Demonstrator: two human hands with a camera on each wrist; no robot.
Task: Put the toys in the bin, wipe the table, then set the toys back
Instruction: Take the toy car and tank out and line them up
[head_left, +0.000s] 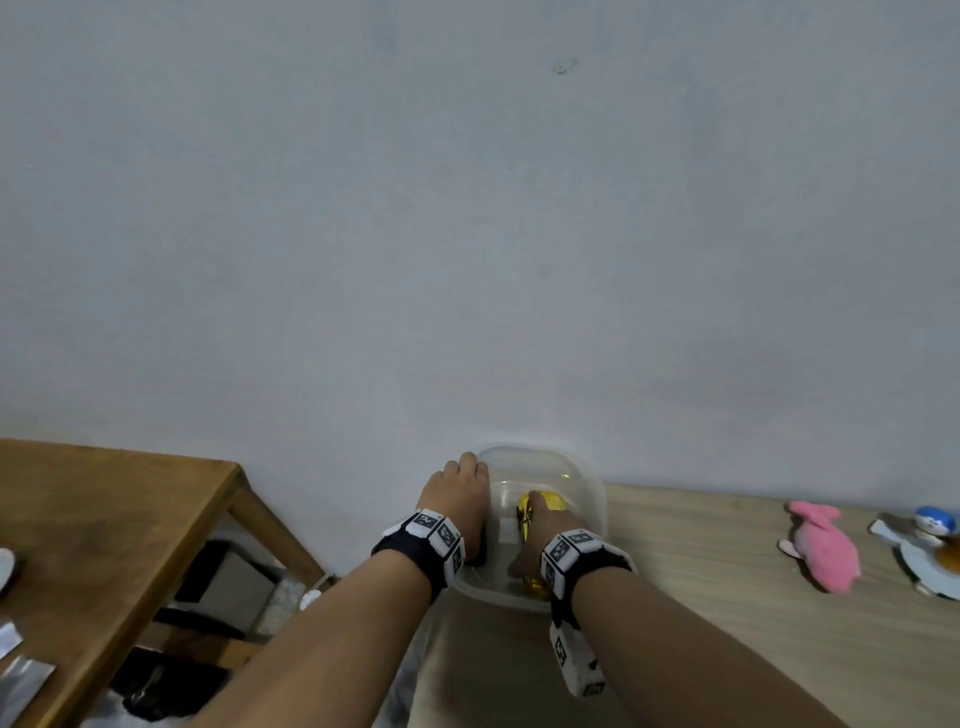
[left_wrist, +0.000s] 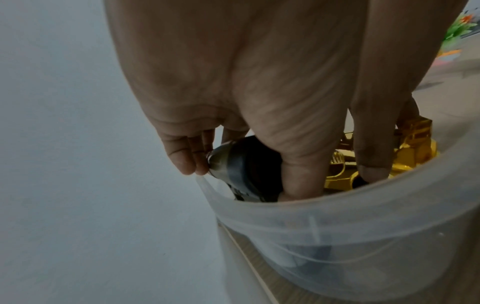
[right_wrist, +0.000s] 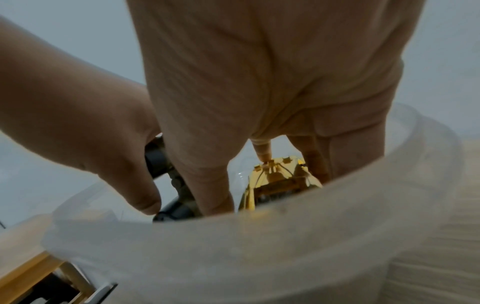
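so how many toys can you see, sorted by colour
gold toy, in the clear bin, under the right hand: 1
dark toy, in the bin, held by the left hand: 1
pink plush toy, on the table: 1
blue and white toy, on the table: 1
total: 4

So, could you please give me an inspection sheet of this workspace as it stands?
Surface: pale wood table, bare in front.
Job's things: clear bin at the wall; gold toy and dark toy inside; pink plush and blue-and-white figure on the table.
Clutter: nothing seen.
Grippers: left hand grips the dark toy; right hand holds the gold toy.
Cables: nothing seen.
Surroundings: grey wall; brown side table.
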